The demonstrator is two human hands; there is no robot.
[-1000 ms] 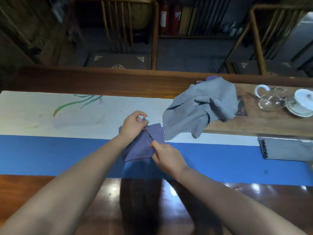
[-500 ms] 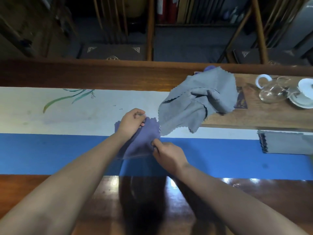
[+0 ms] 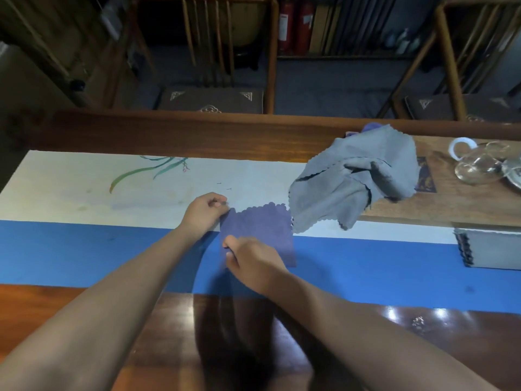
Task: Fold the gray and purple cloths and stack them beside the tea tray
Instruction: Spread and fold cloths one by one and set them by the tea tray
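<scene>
1. The purple cloth (image 3: 258, 235) lies flat on the table runner (image 3: 84, 244), partly on its white band and partly on its blue band, near the left end of the tea tray (image 3: 462, 210). I judge it is spread there so that its edges can be matched for a fold.
2. The left hand (image 3: 204, 213) pinches the far left corner of the purple cloth with curled fingers; this seems to keep the corner fixed.
3. The right hand (image 3: 253, 262) rests on the near left part of the same cloth, fingers bent and gripping its edge, probably to lift or flatten it.
4. The gray cloth (image 3: 358, 179) is crumpled, half on the tray's left end and half hanging onto the runner, its edge touching the purple cloth; it is not yet folded.
5. A folded stack (image 3: 490, 249) already sits just beside the near edge of the tray.
6. Glass teaware (image 3: 479, 165) stands on the tray, to the right of the gray cloth.
7. The bench (image 3: 169, 334) is dark polished wood. Beyond the tray I see wooden chairs (image 3: 225, 66) and red fire extinguishers (image 3: 294, 26) in a dim room.
</scene>
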